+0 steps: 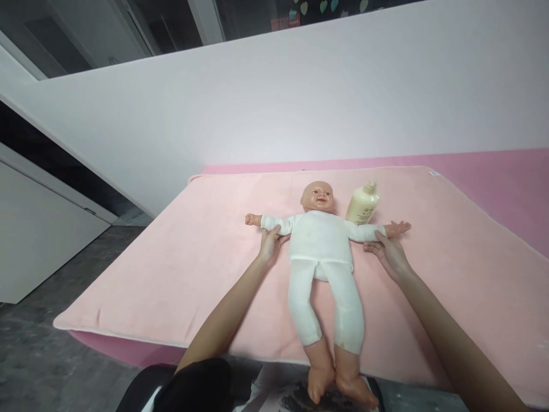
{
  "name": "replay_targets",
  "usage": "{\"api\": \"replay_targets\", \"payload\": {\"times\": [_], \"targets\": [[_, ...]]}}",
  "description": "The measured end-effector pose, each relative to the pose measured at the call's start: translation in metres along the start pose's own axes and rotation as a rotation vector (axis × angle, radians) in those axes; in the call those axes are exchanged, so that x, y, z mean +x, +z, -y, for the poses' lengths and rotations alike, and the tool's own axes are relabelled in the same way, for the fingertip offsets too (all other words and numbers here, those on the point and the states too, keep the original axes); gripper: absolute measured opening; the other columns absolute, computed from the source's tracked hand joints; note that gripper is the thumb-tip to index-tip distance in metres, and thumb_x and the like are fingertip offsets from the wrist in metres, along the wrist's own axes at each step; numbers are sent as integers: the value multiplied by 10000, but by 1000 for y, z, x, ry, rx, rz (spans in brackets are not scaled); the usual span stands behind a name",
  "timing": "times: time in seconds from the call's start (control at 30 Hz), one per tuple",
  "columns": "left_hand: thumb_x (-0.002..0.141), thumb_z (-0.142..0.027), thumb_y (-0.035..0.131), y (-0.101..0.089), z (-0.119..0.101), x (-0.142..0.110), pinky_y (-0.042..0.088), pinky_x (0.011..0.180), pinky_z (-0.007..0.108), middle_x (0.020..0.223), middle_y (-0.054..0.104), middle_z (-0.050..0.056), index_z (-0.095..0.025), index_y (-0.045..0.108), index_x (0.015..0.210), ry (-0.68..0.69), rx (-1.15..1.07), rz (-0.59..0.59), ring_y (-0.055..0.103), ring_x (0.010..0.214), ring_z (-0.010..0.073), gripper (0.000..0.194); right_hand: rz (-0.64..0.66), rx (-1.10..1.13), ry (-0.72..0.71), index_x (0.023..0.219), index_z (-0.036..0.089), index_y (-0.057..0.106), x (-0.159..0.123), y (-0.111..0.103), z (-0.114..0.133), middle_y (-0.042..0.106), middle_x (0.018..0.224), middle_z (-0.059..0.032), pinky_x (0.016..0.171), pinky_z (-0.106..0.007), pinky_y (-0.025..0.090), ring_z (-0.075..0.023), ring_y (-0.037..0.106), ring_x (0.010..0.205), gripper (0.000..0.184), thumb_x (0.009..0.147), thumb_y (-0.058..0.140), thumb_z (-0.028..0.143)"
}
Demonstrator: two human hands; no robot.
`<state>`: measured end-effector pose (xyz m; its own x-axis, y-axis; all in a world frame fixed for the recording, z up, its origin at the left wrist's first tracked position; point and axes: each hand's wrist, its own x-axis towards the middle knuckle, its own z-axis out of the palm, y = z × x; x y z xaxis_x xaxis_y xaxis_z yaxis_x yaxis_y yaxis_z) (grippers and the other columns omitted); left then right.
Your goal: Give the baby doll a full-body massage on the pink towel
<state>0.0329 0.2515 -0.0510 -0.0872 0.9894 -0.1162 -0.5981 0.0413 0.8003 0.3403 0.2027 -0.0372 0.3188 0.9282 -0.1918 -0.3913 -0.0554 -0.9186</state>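
A baby doll [321, 240] with a white cloth body lies on its back on the pink blanket [206, 240], arms stretched out to both sides. Its head points to the wall and its feet reach past the near edge. My left hand [270, 243] is closed around the doll's arm on the left, thumb on top of the white sleeve. On the other side, my right hand [389, 254] grips the opposite arm close to the wrist, with the fingers partly under it. A pale yellow pump bottle [362, 203] is just beyond that arm, beside the doll's head.
The blanket covers a pink surface [506, 189] that shows along the back and right. A white wall [300, 103] rises behind it, with dark windows above. Grey floor [34, 349] and a white door or panel [38, 229] lie to the left.
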Motion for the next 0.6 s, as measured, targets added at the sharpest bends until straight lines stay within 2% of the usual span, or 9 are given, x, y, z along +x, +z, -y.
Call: {"api": "replay_targets", "payload": {"times": [0.23,0.6], "targets": [[805,-185,608,-7,-7,9,529,939,414,1034,665,90,-167,539,1002,-177,-113,-26,640,1022,209,210,8,28,-3,1468,312,110,3,-3,-3,613,707,26,566,-282,596,-157,628,554,846,806,601,125],[842,-228,573,-9,-5,11,515,972,397,1072,663,112,-128,597,949,-222,-116,-23,634,1028,210,149,14,13,-9,1463,340,98,5,-7,-6,624,738,20,581,-293,601,-160,635,584,874,795,633,161]]}}
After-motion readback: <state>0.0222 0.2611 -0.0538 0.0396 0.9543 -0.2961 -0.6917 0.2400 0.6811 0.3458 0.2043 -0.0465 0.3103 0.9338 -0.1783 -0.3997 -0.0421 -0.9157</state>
